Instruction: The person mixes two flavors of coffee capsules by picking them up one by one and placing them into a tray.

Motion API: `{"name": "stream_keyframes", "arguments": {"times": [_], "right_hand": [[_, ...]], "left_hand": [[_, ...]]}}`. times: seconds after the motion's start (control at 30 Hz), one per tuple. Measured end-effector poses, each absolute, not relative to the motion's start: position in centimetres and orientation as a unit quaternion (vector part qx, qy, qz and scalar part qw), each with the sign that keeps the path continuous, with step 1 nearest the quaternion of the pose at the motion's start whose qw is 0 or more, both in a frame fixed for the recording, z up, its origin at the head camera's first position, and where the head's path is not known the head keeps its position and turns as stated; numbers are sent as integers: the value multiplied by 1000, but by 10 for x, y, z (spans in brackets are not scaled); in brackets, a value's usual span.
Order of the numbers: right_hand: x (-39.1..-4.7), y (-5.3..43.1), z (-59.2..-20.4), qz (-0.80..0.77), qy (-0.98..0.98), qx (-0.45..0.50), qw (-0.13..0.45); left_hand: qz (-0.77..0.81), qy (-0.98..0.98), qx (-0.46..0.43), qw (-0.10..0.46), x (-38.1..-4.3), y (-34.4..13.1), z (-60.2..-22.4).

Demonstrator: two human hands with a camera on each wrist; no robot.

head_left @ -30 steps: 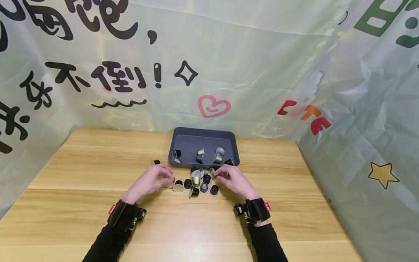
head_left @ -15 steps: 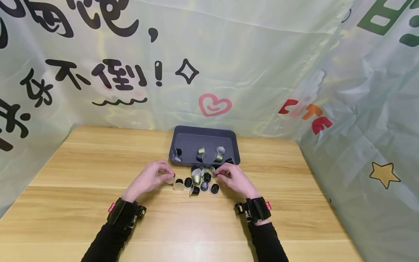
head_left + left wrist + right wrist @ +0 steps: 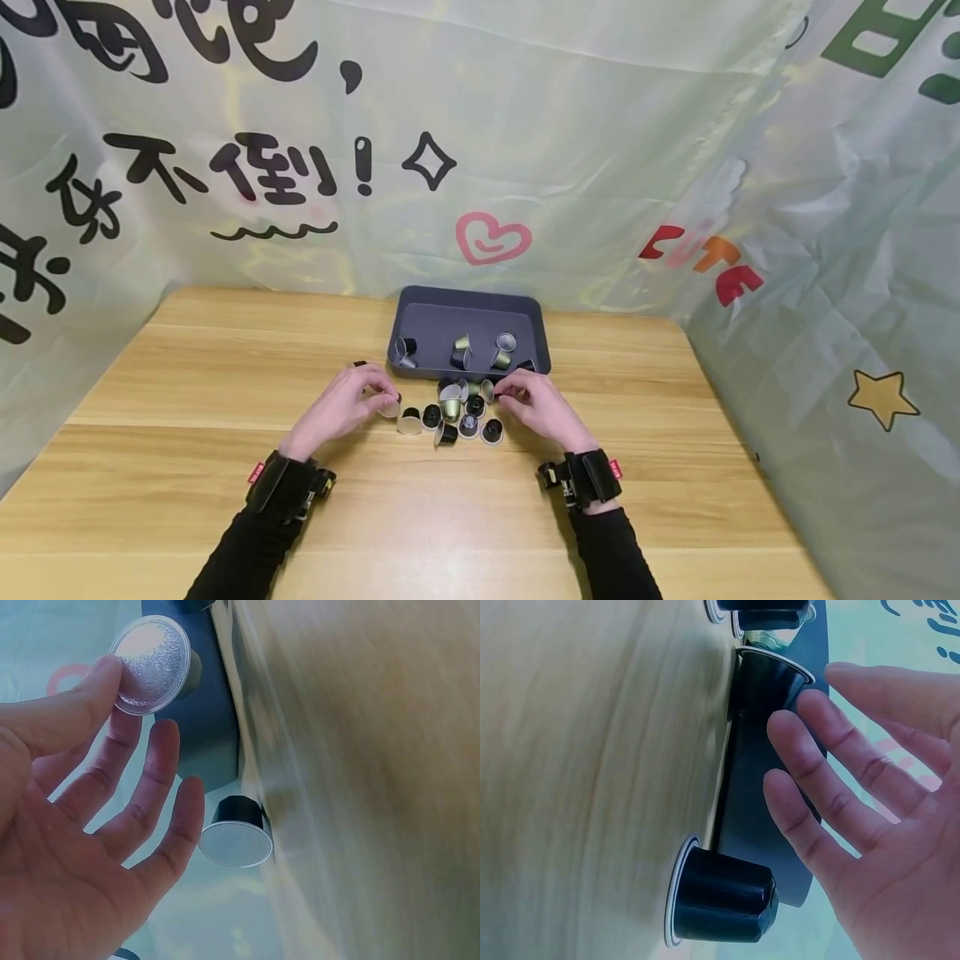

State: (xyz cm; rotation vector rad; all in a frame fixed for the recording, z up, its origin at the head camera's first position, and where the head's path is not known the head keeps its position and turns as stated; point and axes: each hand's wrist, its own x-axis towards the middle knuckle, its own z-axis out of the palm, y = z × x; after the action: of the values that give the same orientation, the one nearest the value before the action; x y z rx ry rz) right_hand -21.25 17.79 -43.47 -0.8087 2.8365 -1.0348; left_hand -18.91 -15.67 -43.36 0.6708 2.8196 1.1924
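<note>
My left hand (image 3: 341,407) pinches a coffee capsule (image 3: 154,664) between thumb and fingers. Its silvery foil lid faces the left wrist camera. Beyond that hand a black capsule (image 3: 236,831) stands on its lid. My right hand (image 3: 543,407) is at the right side of the capsule heap, fingers loosely bent. In the right wrist view its thumb and fingertips are close to the rim of a dark tilted capsule (image 3: 769,684); whether they touch it I cannot tell. Another black capsule (image 3: 724,894) stands nearer that camera. Several black, green and silvery capsules (image 3: 450,408) lie between the hands.
A dark grey tray (image 3: 480,312) stands behind the heap, with several capsules (image 3: 461,358) along its front half. Everything is on a wooden table (image 3: 450,517). A printed cloth (image 3: 600,125) hangs behind the table and along its sides.
My left hand has risen slightly with the capsule pinched in its fingers. The right hand has stayed nearly still beside the heap. The head view has tilted a little.
</note>
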Motion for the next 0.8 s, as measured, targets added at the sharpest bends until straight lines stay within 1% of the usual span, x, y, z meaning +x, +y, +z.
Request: {"name": "stream_keyframes", "arguments": {"times": [0.53,0.8], "right_hand": [[-213,178,-434,-336,906,-259,6],[-212,178,-435,-338,906,-257,8]], "left_hand": [[386,901,195,35,-188,-157,-431],[389,900,195,33,-189,-157,-434]]}}
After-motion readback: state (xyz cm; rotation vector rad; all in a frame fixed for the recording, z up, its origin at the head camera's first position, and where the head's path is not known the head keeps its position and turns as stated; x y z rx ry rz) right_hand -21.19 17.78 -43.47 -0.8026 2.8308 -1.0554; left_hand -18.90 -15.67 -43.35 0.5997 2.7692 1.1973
